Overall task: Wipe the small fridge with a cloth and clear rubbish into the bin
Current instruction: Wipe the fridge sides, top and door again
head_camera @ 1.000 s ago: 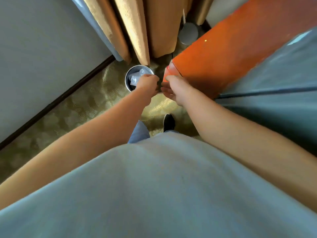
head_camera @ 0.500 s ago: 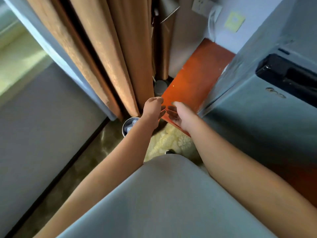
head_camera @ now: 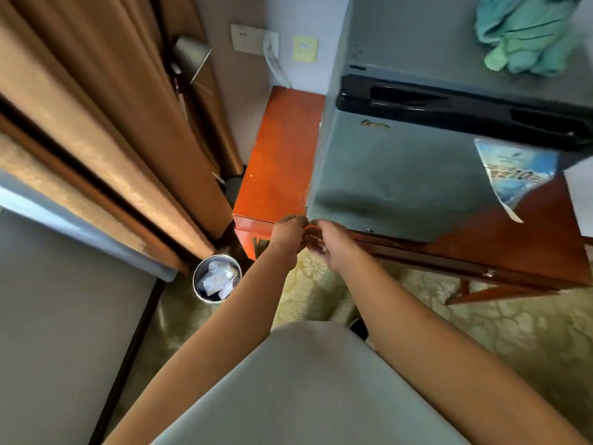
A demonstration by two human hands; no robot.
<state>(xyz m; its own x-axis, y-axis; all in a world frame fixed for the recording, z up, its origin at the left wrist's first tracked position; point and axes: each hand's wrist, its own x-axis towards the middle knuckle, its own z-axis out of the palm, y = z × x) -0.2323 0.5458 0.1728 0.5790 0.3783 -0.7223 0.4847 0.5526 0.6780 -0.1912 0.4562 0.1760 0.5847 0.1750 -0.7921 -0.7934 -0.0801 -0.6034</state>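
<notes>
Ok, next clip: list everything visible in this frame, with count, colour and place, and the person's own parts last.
small fridge: one, grey with black handle strip, on the table at right.
cloth: one, teal-green, bunched on the fridge top.
sticker: one, blue and white, peeling on the fridge door.
table: one, orange-red wood, under the fridge.
bin: one, round metal, on the floor by the curtain, with clear plastic rubbish inside.
curtain: tan-brown, left.
wall sockets: pale, behind the table.
carpet: yellow-green patterned.
left hand: at the fridge's lower corner.
right hand: beside it, fingers curled.
</notes>
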